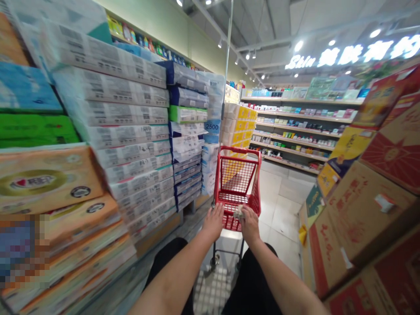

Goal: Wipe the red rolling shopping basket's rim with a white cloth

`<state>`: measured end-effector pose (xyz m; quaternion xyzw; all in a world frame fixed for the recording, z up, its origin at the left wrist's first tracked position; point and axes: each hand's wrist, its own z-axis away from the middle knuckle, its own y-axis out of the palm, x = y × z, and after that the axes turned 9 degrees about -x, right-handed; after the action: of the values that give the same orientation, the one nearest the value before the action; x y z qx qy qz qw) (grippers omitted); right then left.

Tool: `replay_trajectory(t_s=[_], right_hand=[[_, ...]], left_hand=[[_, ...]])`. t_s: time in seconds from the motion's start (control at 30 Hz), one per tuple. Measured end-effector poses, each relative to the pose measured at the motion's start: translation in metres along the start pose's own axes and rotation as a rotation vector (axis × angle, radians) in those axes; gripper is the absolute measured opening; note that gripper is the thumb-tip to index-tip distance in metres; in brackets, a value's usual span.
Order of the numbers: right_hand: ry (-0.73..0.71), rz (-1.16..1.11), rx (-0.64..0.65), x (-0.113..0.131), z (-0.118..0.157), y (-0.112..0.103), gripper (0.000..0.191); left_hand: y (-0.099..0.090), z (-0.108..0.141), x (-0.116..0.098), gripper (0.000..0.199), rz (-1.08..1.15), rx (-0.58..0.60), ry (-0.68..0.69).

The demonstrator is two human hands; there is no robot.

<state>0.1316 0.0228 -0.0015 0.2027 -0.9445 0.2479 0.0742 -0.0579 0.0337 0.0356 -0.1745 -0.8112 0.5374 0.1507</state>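
A red plastic shopping cart [238, 175] with grid walls stands on the aisle floor right in front of me. My left hand [214, 219] is at its near left side, fingers stretched forward and slightly apart; whether it touches the cart I cannot tell. My right hand [250, 224] is at the near right side, fingers closed around a small crumpled pale item [239, 212] that looks like paper or cloth. No load shows in the visible part of the basket. Below my forearms are my dark-clad legs.
Stacked white tissue packs [127, 100] and orange tissue packs [46, 179] line the left side. Cardboard cartons [364, 205] pile up close on the right. Shelves [295, 118] of small boxed goods stand ahead. Pale floor tiles [275, 197] run between them.
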Motion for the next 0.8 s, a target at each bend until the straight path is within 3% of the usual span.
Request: replay_trajectory(t_s=[0.07,0.17,0.37,0.6,0.67,0.8], right_hand=[[-0.025,-0.036,-0.003,0.007,0.0,-0.002,0.023],[-0.06,0.008,0.094,0.014,-0.005,-0.004,0.028],[0.115,0.143,0.314,0.012,-0.036,0.002,0.041],[-0.273,0.087,0.127,0.002,0.004,0.004,0.05],[-0.256,0.075,0.128,0.002,-0.001,0.004,0.05],[-0.088,0.074,0.138,0.012,-0.022,0.007,0.04]], left_hand=[[0.0,0.0,-0.001,0.067,0.001,0.002,-0.005],[0.002,-0.002,-0.002,0.067,0.004,0.002,-0.013],[0.005,-0.005,-0.004,0.065,0.045,-0.022,-0.008],[0.01,0.0,0.002,0.058,0.062,-0.087,0.028],[0.01,0.0,0.004,0.058,0.062,-0.084,0.036],[0.007,-0.003,0.001,0.059,0.067,-0.059,0.024]])
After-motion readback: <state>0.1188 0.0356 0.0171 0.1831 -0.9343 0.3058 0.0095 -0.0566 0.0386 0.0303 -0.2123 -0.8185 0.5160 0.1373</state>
